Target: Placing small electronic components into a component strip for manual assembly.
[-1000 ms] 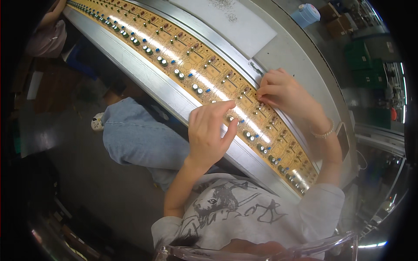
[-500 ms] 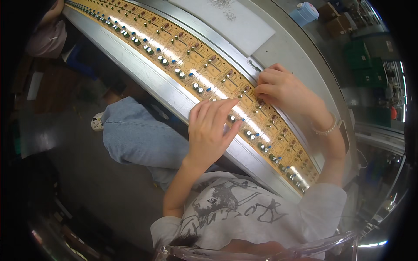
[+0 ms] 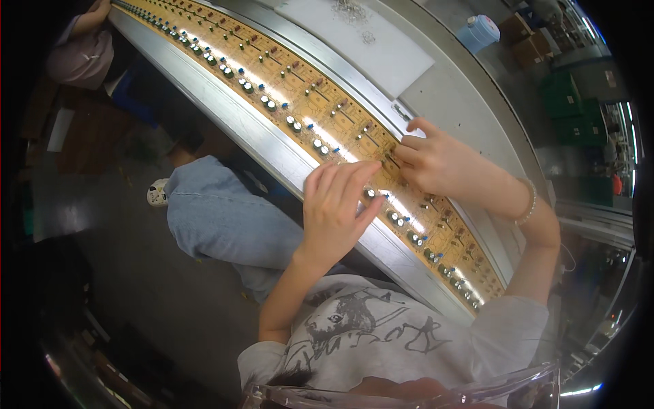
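Note:
A long strip of yellow-brown circuit boards (image 3: 300, 99) runs diagonally past me, from far left to near right. It carries rows of round dark green capacitors with silver tops (image 3: 320, 146) and small blue parts (image 3: 336, 150). My left hand (image 3: 337, 208) rests over the near edge of the strip, fingers extended and thumb apart, with nothing visible in it. My right hand (image 3: 432, 160) bends down over the far half of the boards. Its thumb and index finger are pinched close to the surface; whatever they hold is hidden behind the fingers.
Metal rails (image 3: 238, 140) border the strip. Beyond it lies a white sheet (image 3: 381, 58) with a scatter of tiny wire-like parts (image 3: 351, 10). A light blue bucket (image 3: 479, 33) and green crates (image 3: 575, 112) stand further off. Another person's arm (image 3: 92, 20) shows at far left.
My right hand has moved a little nearer to my left hand, its fingertips lower on the board. My left hand keeps about the same place. The whole view has shifted slightly.

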